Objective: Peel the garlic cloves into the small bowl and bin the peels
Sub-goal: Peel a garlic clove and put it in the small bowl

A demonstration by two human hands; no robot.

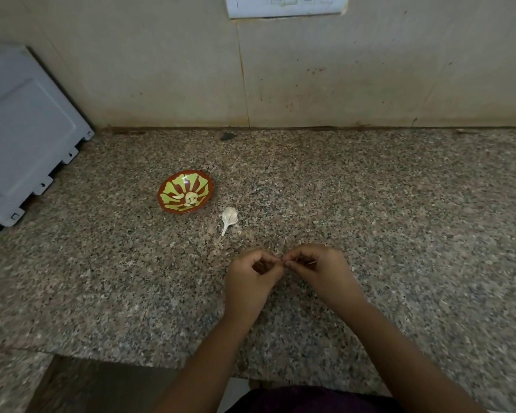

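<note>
Left hand, right hand: fingers curled, tips meeting, pinching tiny clove, mostly hidden. Bowl ahead-left holds few peeled cloves. Bulb just ahead. Judged midway: more peeling, peels unbinned.

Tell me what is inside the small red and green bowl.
Several pale peeled garlic cloves lie at the bottom of the small bowl. They cover its centre, and their exact count is unclear.

Granite counter bears bowl, garlic bulb, appliance.
</note>
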